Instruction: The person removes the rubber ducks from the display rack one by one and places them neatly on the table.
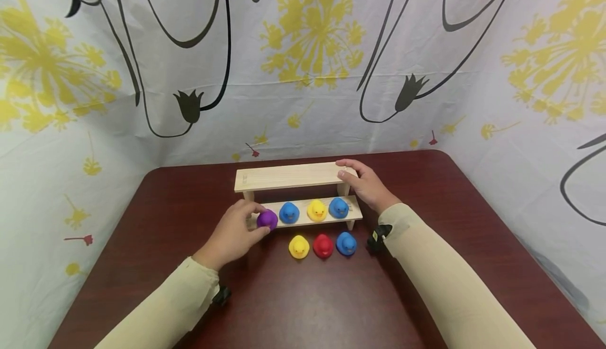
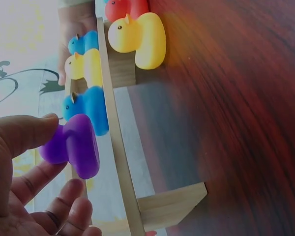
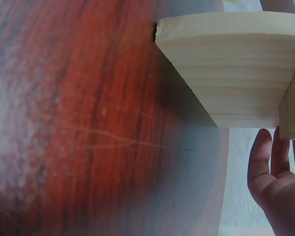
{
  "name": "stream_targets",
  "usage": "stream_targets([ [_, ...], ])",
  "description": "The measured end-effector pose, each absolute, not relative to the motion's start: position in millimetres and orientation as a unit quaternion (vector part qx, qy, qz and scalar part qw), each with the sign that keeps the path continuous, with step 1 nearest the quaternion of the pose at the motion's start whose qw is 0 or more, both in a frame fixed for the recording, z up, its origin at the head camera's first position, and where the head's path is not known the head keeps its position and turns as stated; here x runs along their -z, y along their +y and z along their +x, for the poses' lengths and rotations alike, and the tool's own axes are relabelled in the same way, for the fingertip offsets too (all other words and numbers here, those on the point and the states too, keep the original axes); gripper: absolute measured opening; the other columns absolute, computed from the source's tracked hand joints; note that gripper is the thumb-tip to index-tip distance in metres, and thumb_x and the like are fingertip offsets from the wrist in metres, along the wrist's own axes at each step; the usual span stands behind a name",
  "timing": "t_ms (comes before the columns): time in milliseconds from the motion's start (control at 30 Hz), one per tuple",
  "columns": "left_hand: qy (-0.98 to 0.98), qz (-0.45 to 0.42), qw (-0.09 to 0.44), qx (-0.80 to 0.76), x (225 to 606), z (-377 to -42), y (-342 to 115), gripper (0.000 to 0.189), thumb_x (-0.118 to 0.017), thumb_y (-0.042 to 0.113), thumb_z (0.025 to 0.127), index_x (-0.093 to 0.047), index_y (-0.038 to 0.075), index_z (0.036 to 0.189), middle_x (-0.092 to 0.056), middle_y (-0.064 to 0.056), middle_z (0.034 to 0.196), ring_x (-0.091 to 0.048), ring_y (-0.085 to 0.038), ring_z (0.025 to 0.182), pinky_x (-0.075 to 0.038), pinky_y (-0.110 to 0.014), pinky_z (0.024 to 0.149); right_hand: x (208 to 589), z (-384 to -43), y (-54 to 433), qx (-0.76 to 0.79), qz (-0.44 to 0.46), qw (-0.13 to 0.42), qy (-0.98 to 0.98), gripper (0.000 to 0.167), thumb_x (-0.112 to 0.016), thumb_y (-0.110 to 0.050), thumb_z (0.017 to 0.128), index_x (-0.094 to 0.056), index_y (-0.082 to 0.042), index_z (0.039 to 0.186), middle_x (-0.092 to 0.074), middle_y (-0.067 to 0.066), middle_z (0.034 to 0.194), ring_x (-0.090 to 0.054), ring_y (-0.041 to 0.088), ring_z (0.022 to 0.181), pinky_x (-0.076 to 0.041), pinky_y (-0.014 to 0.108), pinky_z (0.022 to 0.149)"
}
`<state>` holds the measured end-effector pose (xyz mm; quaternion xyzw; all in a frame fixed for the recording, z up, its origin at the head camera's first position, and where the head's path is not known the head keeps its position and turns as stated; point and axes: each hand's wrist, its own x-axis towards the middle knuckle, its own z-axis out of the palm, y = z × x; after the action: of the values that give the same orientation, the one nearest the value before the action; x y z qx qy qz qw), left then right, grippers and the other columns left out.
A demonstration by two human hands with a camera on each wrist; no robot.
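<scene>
A purple rubber duck (image 1: 267, 220) is pinched between the thumb and fingers of my left hand (image 1: 234, 233), at the left end of the lower board of a two-tier wooden rack (image 1: 289, 177). In the left wrist view the purple duck (image 2: 81, 147) appears tilted, close beside the blue duck. Along that lower board stand a blue duck (image 1: 289, 212), a yellow duck (image 1: 317, 210) and another blue duck (image 1: 339, 208). My right hand (image 1: 366, 183) grips the right end of the upper board, thumb at its front edge; the right wrist view shows fingers (image 3: 260, 164) by the rack's end.
In front of the rack, on the dark red-brown table (image 1: 303, 301), a yellow duck (image 1: 299, 247), a red duck (image 1: 323, 246) and a blue duck (image 1: 346, 243) stand in a row. A patterned white cloth (image 1: 303, 122) hangs behind the table and along both sides.
</scene>
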<state>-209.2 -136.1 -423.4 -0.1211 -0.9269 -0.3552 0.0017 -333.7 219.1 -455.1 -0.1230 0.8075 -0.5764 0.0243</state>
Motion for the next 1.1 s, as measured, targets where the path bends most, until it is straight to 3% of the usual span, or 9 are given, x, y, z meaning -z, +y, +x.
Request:
stream_targets([
  [733,-0.910,-0.163,0.010,0.380,428.4,-193.8,-134.9,0.027,-0.086,0.016,0.089,-0.073,0.014,0.112,-0.067,-0.001,0.114,-0.065,-0.025,0.111,-0.054,-0.045,0.098,456.3,-334.9,219.4,0.583,-0.127,0.026,0.802,0.042,-0.063,-0.030,0.107,-0.058,-0.014,0.146,-0.043,0.008,0.163,-0.039,0.031,0.150,-0.031,0.059,0.124],
  [1100,-0.915,-0.148,-0.004,0.376,433.8,-187.6,-133.5,0.027,-0.087,0.017,0.088,-0.074,0.016,0.112,-0.066,0.001,0.110,-0.062,-0.027,0.107,-0.052,-0.041,0.093,456.2,-334.4,218.9,0.579,-0.125,0.024,0.806,0.042,-0.064,-0.031,0.107,-0.059,-0.015,0.146,-0.043,0.007,0.162,-0.037,0.030,0.150,-0.030,0.059,0.124],
])
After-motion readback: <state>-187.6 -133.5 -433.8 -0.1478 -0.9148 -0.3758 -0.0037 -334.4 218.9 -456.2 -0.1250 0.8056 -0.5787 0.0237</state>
